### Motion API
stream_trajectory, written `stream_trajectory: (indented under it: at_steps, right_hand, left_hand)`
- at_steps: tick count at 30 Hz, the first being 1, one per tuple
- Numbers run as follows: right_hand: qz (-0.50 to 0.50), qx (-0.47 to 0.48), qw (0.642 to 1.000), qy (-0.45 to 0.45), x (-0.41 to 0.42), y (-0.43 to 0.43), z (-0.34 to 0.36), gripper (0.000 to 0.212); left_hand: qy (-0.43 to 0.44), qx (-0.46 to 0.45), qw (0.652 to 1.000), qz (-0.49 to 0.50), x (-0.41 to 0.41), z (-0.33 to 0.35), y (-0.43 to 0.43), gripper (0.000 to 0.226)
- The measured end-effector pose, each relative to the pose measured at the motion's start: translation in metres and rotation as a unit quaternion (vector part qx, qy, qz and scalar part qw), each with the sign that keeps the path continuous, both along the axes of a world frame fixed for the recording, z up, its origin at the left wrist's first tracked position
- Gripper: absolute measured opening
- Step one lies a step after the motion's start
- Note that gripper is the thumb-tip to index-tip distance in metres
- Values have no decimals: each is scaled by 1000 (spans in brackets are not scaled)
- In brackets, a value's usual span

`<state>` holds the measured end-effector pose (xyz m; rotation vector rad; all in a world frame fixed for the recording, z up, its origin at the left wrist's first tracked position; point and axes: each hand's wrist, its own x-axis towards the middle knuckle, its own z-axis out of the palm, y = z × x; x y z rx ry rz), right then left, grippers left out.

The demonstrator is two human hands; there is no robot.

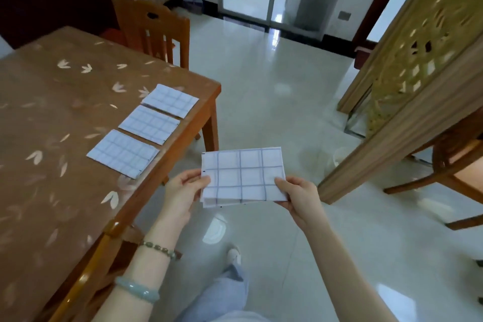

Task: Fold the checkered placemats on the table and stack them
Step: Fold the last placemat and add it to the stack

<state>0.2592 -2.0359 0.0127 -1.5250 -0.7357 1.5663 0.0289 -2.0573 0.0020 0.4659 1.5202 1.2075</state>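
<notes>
I see my left hand (183,192) and right hand (300,197) pinching the side edges of a folded checkered placemat (243,176), held over the floor right of the tabletop (52,125). Three more placemats (149,124) lie in a row near the tabletop's right edge.

Soft daylight glares off the glossy floor (274,91); edges bow and look slightly blurred.

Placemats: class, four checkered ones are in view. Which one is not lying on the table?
The placemat held over the floor between the left hand and right hand; the other three lie along the table edge.
</notes>
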Motion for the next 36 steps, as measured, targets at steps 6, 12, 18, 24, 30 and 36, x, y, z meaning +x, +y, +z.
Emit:
stream_trajectory:
  at_steps: [6,12,18,24,30,36]
  right_hand:
    - [24,6,1000,18,-21,109,8,4]
    - [57,-3,998,21,-46,201,1,7]
    - [142,-18,990,19,-76,299,-16,2]
    - [238,-50,970,-9,-106,396,-25,8]
    - [311,-98,945,-20,-139,448,-28,6]
    - [295,-135,945,-47,-187,473,-49,5]
  left_hand:
    - [-9,-4,999,-37,-15,8,86,15]
    - [24,-16,999,-27,-33,1,150,13]
    - [90,-26,995,13,-67,-12,223,17]
    - [160,-35,986,39,-92,-19,300,20]
    - [197,-52,978,33,-142,-23,360,10]
    - [267,-47,963,10,-194,-29,411,5]
